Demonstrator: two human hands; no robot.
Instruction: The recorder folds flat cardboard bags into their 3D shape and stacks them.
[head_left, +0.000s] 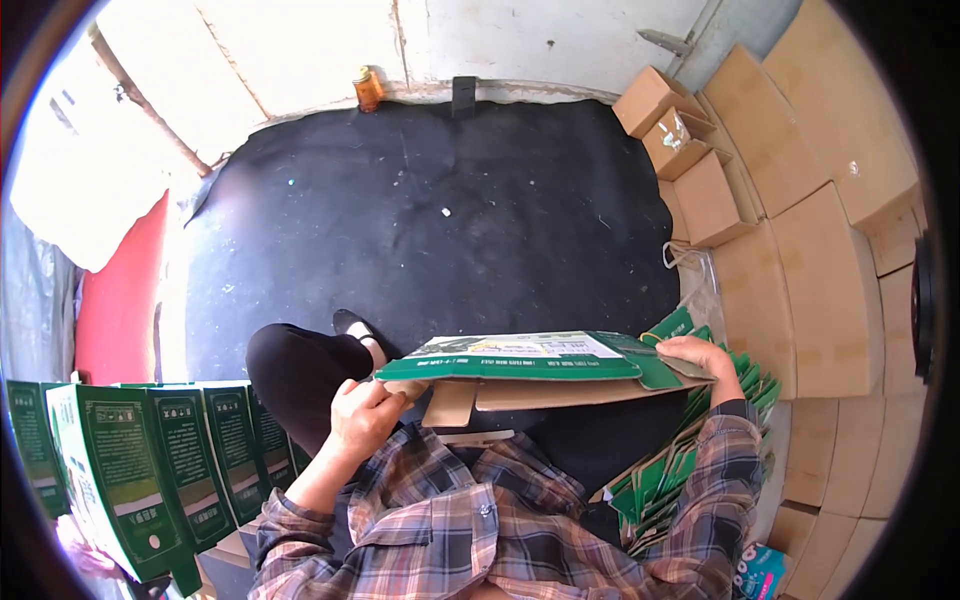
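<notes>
Across my lap I hold a partly folded green cardboard box (520,358) with a white printed panel and bare brown cardboard on its underside. My left hand (365,418) grips its left end, fingers curled round the edge. At the other end my right hand (697,357) is closed on the box's flap, thumb on top. Some brown flaps hang loose below the green side. Beneath my right forearm stands a bundle of flat green cartons (655,480), partly hidden by the sleeve.
Several formed green boxes (125,470) stand in a row at my left. Brown cartons (830,290) are stacked along the right, with small open boxes (712,200) beside them. A black mat (430,220) covers the floor. An orange bottle (368,90) stands by the far wall.
</notes>
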